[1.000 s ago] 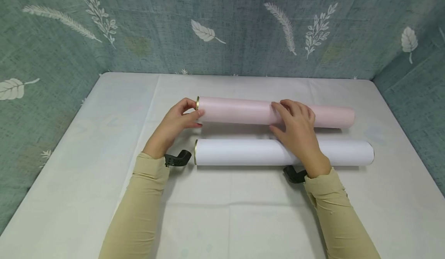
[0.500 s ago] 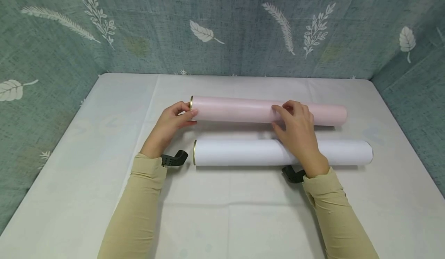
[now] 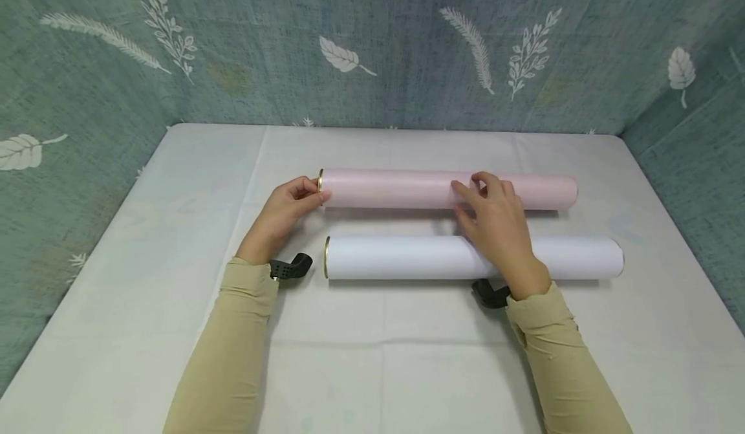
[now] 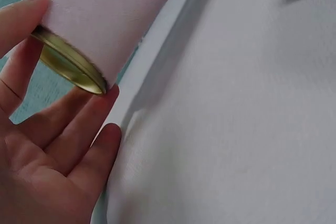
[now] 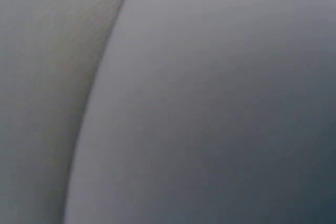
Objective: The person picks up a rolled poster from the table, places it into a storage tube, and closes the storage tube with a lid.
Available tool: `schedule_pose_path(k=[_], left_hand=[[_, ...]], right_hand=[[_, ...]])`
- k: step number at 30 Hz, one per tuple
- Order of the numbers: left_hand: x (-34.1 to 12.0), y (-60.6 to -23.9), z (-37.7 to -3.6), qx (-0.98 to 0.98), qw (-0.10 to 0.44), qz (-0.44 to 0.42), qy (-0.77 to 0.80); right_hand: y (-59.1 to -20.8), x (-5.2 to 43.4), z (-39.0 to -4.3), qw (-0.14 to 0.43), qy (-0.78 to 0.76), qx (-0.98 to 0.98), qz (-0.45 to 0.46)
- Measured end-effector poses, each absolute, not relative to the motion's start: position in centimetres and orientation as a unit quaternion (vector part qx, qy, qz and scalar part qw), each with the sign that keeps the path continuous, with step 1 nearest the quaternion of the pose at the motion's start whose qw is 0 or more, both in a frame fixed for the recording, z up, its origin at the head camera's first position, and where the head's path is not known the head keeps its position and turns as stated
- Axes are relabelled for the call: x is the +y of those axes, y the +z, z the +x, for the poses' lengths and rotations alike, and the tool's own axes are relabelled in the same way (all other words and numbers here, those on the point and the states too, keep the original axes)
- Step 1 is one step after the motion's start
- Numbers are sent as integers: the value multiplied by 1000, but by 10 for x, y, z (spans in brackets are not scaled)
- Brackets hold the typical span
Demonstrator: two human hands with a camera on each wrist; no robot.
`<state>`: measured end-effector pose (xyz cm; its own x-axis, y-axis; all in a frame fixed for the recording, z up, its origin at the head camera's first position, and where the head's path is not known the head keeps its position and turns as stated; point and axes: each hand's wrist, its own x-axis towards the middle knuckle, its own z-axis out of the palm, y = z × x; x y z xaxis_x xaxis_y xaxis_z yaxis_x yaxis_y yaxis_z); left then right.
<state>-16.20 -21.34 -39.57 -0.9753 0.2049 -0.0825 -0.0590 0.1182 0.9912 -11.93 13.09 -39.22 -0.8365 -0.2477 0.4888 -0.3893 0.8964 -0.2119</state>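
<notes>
A pink cardboard tube (image 3: 387, 189) with a gold metal rim at its left end lies across the far part of the table. My left hand (image 3: 279, 217) pinches that rimmed end, thumb on the outside, as the left wrist view shows at the gold rim (image 4: 71, 64). Around the tube's right half, my right hand (image 3: 497, 220) holds with fingers over the top and thumb on the near side. A white tube (image 3: 396, 257), also gold-rimmed, lies parallel and nearer, partly hidden under my right hand and wrist. The right wrist view is filled by a blurred pale surface.
White cloth (image 3: 349, 369) covers the table. A green leaf-patterned curtain (image 3: 396, 46) rises along its back and sides. Each wrist carries a black camera mount, the left mount (image 3: 293, 266) close to the white tube's left end.
The pink tube has shifted left with my left hand, then come slightly nearer and lies straighter. The right hand has stayed almost in place. The white tube has not visibly moved.
</notes>
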Motion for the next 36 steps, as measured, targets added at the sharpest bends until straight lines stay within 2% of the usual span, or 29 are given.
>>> schedule_pose_path(k=[8,16,22,29,36], left_hand=[[-220,-414,-174,758,91,47,644],[-222,-413,-174,778,89,49,620],[-217,-399,-172,783,83,63,613],[-212,-418,-182,768,68,40,635],[-209,-430,-193,750,28,43,660]], right_hand=[[-392,131,-119,147,147,-966,151],[-391,131,-118,109,144,-972,149],[-388,130,-121,101,154,-972,145],[-390,131,-116,92,160,-973,140],[-392,133,-115,129,161,-967,152]])
